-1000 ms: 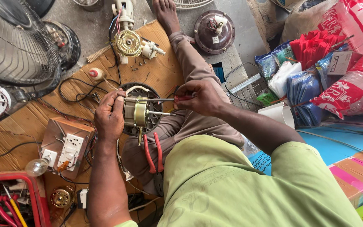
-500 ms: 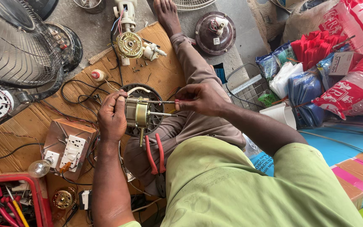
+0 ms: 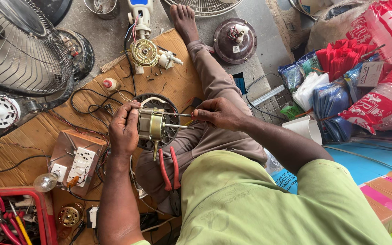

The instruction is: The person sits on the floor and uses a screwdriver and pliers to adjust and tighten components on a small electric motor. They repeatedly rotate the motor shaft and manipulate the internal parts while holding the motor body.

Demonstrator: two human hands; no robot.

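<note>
Wire mesh of a fan guard point(image 3: 21, 47) fills the upper left corner, standing over a plywood board point(image 3: 28, 145) strewn with black cables. Lower left, a red tray point(image 3: 41, 199) holds pliers and wires; just beside it lie a clear bulb point(image 3: 45, 182) and a wooden switch box point(image 3: 77, 159) with white sockets. Near the middle, the left hand point(image 3: 124, 130) wraps its fingers around a small brass-coloured fan motor point(image 3: 151, 124), held above the person's lap and in front of a round black grille. Red-handled pliers point(image 3: 170, 169) rest on the lap just below it. The right hand point(image 3: 218, 113) pinches a thin metal rod point(image 3: 180, 115) that sticks out of the motor, thumb and forefinger pressed together on it. Further right, a brown round motor cover point(image 3: 235, 41) sits on the concrete floor, and stacked red and blue packets point(image 3: 368, 90) crowd the right edge.
</note>
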